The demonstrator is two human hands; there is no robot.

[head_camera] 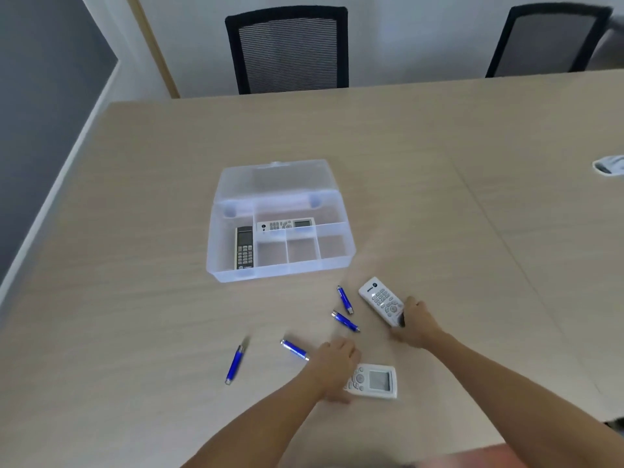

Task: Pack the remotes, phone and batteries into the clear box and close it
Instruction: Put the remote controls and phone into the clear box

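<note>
- We note the clear box [280, 224] open on the desk [405, 163], holding the phone [244, 246] and one remote [286, 224].
- Right hand [416, 324] grips a white remote [381, 298].
- Left hand [334, 363] rests, fingers curled, on another remote [376, 381].
- Four blue batteries [345, 299] lie loose.

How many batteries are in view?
4, all on the table: one before the box, one just below it, one by the left hand, one far left. None visibly hidden.

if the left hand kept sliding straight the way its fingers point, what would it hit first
The left hand rests on the remote with the display, fingers aimed up and right. Straight on, it would probably first meet the blue battery, though the hand is blurred, so its exact line is uncertain.
</note>
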